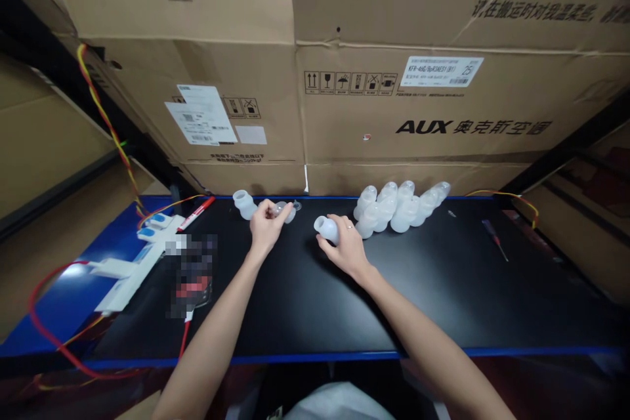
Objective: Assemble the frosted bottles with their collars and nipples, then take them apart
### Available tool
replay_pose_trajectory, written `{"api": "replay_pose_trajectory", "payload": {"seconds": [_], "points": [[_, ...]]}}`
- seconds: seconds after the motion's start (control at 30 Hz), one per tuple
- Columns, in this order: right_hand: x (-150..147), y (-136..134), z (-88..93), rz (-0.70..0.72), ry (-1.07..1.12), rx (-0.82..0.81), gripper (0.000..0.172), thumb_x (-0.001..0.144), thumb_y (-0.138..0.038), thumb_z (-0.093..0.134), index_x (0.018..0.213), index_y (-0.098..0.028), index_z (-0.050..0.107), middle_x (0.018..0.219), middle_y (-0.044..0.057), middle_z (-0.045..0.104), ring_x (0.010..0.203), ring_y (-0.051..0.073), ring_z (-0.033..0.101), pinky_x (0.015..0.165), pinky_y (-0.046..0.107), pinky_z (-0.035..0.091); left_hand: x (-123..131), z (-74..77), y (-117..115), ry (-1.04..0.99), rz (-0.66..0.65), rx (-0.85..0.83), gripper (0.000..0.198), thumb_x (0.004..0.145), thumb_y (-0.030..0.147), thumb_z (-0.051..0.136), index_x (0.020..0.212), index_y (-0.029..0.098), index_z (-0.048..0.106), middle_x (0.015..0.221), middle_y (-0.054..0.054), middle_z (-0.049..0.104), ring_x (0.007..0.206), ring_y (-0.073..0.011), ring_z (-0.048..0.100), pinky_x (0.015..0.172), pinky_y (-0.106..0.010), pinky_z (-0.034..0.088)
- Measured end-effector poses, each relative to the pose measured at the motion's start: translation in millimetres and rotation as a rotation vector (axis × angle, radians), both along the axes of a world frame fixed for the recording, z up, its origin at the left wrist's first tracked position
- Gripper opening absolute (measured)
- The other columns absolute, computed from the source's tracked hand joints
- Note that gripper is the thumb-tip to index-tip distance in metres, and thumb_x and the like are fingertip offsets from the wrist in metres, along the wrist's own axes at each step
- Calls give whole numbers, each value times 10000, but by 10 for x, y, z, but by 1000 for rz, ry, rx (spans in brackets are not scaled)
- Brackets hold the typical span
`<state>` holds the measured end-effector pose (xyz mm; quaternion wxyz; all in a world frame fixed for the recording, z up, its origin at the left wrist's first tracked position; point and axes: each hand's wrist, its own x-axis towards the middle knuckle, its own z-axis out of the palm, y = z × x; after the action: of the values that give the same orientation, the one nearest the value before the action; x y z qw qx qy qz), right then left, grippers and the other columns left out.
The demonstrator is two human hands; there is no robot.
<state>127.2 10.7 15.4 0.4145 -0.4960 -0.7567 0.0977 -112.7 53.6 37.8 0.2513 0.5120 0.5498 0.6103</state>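
Note:
My left hand (266, 224) is closed with thumb and fingers on a clear plastic cap (283, 212). Touching or just behind that cap is another small clear piece (296, 205); I cannot tell whether it lies apart. My right hand (347, 241) wraps round a small translucent white bottle (325, 229), tilted so its open mouth faces up and left. Behind my left hand an uncapped bottle (243, 204) of the same kind stands on the black tabletop (315, 302). To the right of my right hand, several similar bottles with clear domed caps (386, 209) are grouped together.
Large cardboard boxes (344, 121) form a wall behind the table. At the left are a white power strip (138, 262), a red marker (195, 213), cables and a blurred-out phone-like object (193, 279). A screwdriver (493, 238) lies at the right.

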Motion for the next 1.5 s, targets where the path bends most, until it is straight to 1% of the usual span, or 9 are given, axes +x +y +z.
{"api": "replay_pose_trajectory", "payload": {"seconds": [0.23,0.47,0.6,0.7,0.83,0.93,1.1,1.37,1.5], "points": [[-63,-22,-94,62,163,-104,462,949,-444,767,1338,-241,622,1253,109,741,1108,309,731,1013,470,588,-205,-14,124,-399,-300,-161,430,786,550,830,950,178,693,905,-57,734,762,-199,709,547,-255,553],[-31,73,-261,88,299,-213,627,990,-468,725,1483,-214,432,1388,165,698,1258,316,718,1087,513,587,89,-147,52,-527,-526,-248,470,774,481,871,1068,144,728,1062,-127,796,809,-241,790,635,-303,633],[-52,40,-220,75,245,-33,813,978,-444,750,1606,-196,297,1682,256,414,1534,362,505,1230,587,483,297,-186,-37,-499,-479,-128,565,779,457,890,1229,169,705,1045,-108,789,872,-262,796,696,-336,652],[-79,-69,-68,34,218,171,687,1000,-362,720,1579,-233,373,1713,225,344,1604,365,398,1270,631,423,385,-134,-171,-401,-416,11,594,843,479,846,1333,187,678,1117,-121,787,900,-264,791,751,-363,648],[-96,-231,153,44,161,242,407,962,-319,744,1354,-269,646,1661,160,413,1593,408,381,1278,690,374,475,-63,-422,-165,-388,176,481,922,481,780,1300,190,716,1233,-156,778,1094,-326,770,942,-434,618],[-101,-292,245,126,154,165,271,936,-330,773,1199,-274,751,1690,119,388,1595,412,373,1283,680,367,574,-73,-559,-114,-407,189,492,932,546,748,1276,195,717,1174,-154,784,1028,-324,776,910,-436,619],[-116,-280,274,209,223,66,209,979,-308,743,1181,-269,782,1754,100,319,1614,356,364,1289,604,384,667,-129,-579,-251,-458,84,491,950,584,697,1270,213,659,1059,-113,765,804,-257,759,728,-379,618],[-137,-266,264,225,122,127,225,873,-346,884,1065,-259,806,1735,95,339,1643,400,270,1340,677,225,649,-1,-564,-183,-389,12,423,977,592,609,853,198,701,750,-26,636,632,-166,549,595,-284,435],[-162,-320,257,209,115,104,171,872,-338,867,1001,-261,784,1692,101,381,1640,420,257,1318,706,268,720,21,-533,-287,-388,-89,489,962,587,609,670,195,637,617,-4,529,553,-142,442,539,-275,350]]}}
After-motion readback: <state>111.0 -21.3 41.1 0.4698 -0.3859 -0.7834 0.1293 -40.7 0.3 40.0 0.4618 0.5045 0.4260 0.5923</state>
